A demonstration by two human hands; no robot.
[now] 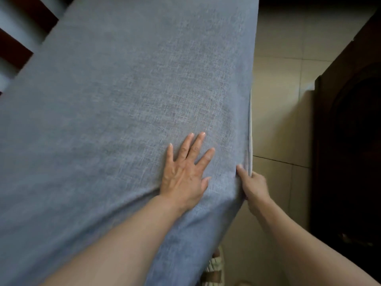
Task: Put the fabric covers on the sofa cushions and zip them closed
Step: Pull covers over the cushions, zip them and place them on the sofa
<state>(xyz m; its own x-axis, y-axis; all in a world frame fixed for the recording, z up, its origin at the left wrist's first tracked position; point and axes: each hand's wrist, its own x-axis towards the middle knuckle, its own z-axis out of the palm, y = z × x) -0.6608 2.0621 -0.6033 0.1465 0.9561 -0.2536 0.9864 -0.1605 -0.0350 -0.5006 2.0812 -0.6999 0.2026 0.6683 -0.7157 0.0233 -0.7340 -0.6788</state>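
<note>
A long sofa cushion in a grey-blue woven fabric cover [127, 96] fills most of the head view, running from near me toward the far top. My left hand [185, 170] lies flat on its top near the right edge, fingers spread. My right hand [252, 186] grips the cover's right side edge, thumb on top, fingers curled underneath and hidden. A pale strip [250, 129], the cover's seam or the inner cushion, shows along that right edge above my right hand. No zipper can be made out.
A beige tiled floor [284, 83] lies to the right of the cushion. Dark wooden furniture [350, 141] stands at the far right. Dark wooden slats [14, 52] show at the upper left. My sandalled foot [214, 269] is below the cushion's near corner.
</note>
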